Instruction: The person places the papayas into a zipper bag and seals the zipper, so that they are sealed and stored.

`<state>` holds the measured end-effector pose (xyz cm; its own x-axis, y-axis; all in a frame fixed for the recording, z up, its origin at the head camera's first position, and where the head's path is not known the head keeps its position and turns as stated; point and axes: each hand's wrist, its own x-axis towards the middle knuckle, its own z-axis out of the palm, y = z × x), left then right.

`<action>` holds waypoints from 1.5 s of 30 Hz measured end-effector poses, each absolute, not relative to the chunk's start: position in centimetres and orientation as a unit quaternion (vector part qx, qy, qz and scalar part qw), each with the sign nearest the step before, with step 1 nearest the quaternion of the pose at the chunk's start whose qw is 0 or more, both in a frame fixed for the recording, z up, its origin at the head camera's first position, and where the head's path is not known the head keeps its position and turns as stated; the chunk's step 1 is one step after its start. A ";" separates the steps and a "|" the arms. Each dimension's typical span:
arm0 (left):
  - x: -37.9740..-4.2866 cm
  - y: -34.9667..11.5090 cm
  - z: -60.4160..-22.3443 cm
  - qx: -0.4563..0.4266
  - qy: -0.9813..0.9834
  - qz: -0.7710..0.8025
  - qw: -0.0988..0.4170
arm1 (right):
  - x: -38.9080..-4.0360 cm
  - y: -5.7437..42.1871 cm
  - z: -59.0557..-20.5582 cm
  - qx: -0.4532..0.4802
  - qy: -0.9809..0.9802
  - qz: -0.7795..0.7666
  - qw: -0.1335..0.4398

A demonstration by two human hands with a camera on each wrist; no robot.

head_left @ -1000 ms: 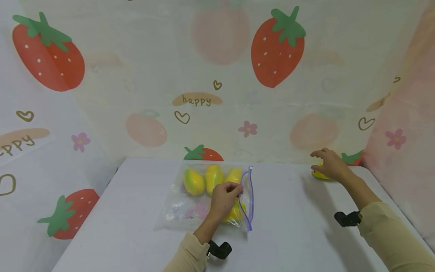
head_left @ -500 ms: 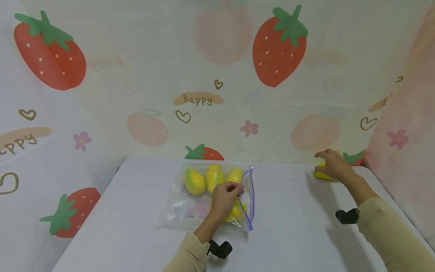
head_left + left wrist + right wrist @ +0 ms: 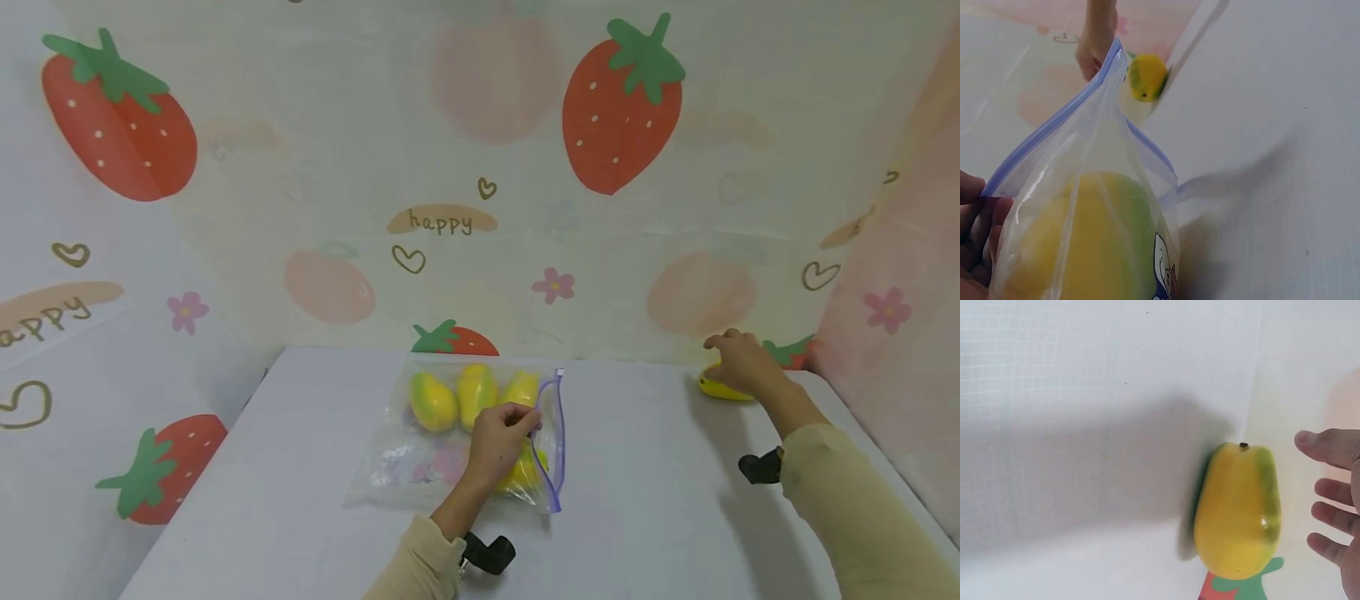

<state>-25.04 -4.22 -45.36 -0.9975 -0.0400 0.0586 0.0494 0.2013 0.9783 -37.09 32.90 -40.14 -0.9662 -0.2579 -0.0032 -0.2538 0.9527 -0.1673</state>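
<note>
My left hand (image 3: 495,442) pinches the mouth edge of a clear zip bag (image 3: 390,462) with a purple zip strip, lying on the table. The bag's mouth gapes to the right. Inside it are several yellow-green mangoes (image 3: 432,402), one partly behind the hand. In the left wrist view, thumb and fingers grip the bag's purple edge (image 3: 1041,134). At the far right, my right hand (image 3: 746,362) hovers over another mango (image 3: 723,387). The right wrist view shows that mango (image 3: 1238,512) on the table, with thumb and fingers spread beside it, apart from it.
The white table (image 3: 630,492) ends at a back wall sheet (image 3: 600,317) printed with strawberries, just behind the right-hand mango. A pink side sheet (image 3: 900,400) stands to the right. Black wrist cameras (image 3: 489,554) sit on both wrists.
My right hand has moved slightly to the right relative to the bag, over the mango. The left hand still pinches the bag edge; the whole view has shifted a little.
</note>
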 end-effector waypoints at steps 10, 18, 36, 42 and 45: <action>-25.0 -4.0 -45.3 -0.005 -0.772 -0.635 0.035 | -37.1 33.3 -40.0 -0.108 0.991 -0.064 0.045; -24.8 -3.9 -45.2 -0.012 -0.774 -0.632 0.039 | -37.2 34.2 -40.8 -0.097 0.993 -0.043 0.060; -24.9 -4.2 -45.4 -0.004 -0.770 -0.637 0.035 | -37.1 35.7 -41.7 -0.068 0.992 -0.083 0.071; -25.1 -4.2 -45.5 -0.002 -0.771 -0.636 0.037 | -36.9 35.7 -42.2 -0.075 0.993 -0.079 0.047; -25.1 -4.2 -45.5 -0.002 -0.771 -0.636 0.035 | -36.8 35.6 -42.4 -0.080 0.994 -0.073 0.033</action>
<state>-25.13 -4.25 -45.49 -0.9975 -0.0419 0.0572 0.0482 0.1910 0.9804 -36.79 35.59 -42.39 -0.9850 -0.1639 -0.0539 -0.1543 0.9765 -0.1507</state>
